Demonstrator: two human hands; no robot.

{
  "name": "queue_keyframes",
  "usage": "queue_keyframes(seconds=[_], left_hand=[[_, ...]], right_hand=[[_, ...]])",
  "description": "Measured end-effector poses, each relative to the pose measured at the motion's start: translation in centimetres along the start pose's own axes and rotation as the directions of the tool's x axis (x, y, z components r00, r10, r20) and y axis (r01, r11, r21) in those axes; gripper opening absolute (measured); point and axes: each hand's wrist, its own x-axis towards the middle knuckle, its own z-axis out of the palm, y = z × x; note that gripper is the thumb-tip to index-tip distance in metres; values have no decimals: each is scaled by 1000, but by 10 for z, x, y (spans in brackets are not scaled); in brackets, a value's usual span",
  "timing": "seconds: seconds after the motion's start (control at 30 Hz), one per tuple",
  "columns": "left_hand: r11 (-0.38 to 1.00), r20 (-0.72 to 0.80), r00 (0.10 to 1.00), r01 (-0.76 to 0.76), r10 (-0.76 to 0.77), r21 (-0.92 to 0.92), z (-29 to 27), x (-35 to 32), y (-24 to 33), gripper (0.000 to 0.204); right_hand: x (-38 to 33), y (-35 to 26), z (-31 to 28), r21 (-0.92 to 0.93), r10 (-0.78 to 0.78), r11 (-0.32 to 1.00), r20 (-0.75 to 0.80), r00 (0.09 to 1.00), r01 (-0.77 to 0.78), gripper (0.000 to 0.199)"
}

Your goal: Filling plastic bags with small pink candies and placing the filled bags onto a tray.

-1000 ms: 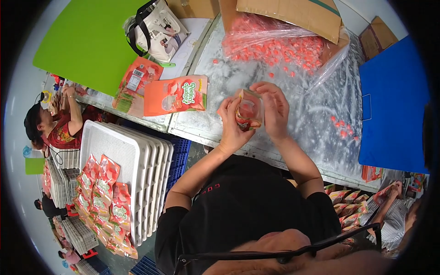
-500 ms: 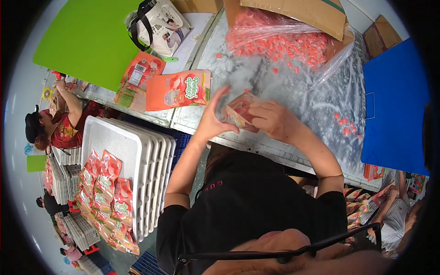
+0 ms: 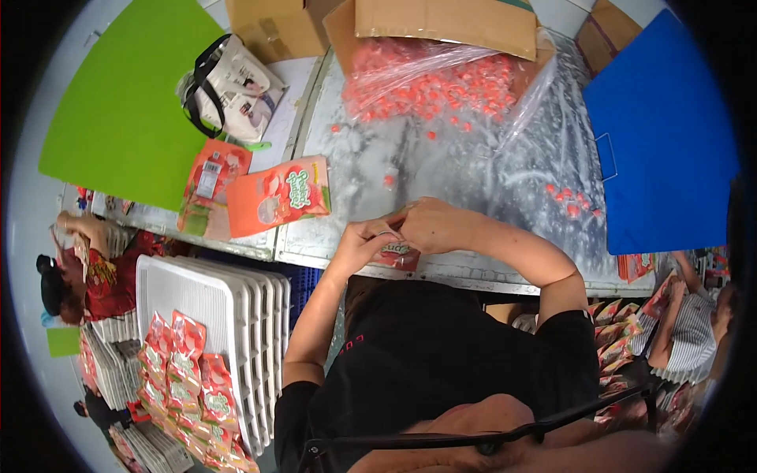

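A red candy pouch (image 3: 404,259) is at the table's near edge, in front of my body. My left hand (image 3: 364,248) pinches its upper left edge between thumb and fingers. With bent fingers, my right hand (image 3: 432,227) grips the top of the same pouch, close against the left hand. My hands hide most of the pouch's upper part. A single red candy (image 3: 389,180) lies on the metal table (image 3: 347,158) beyond my hands. To the left lie flat red pouches (image 3: 276,197).
Wrapped red candies (image 3: 457,91) spill from a plastic-lined cardboard box (image 3: 445,20) at the back. A cloth bag (image 3: 248,94) stands far left. Stacked white trays (image 3: 213,292) hold filled pouches (image 3: 185,347) at my left. A blue board (image 3: 670,158) borders the right; other people work on both sides.
Both hands have come together and drawn the pouch nearer to my body. The left hand, spread open beside the pouch before, now pinches it. A candy shows on the table beyond.
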Motion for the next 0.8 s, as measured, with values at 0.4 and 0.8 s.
queue_keyframes(seconds=[0.4,0.8], left_hand=[[948,-319,930,83,-184,-307,2,-1,-13,21],[887,-339,927,-18,-158,-462,6,-2,-23,21]], right_hand=[[-27,-13,21,398,257,915,-710,655,72,36],[-187,34,-108,74,620,70,-785,15,995,64]])
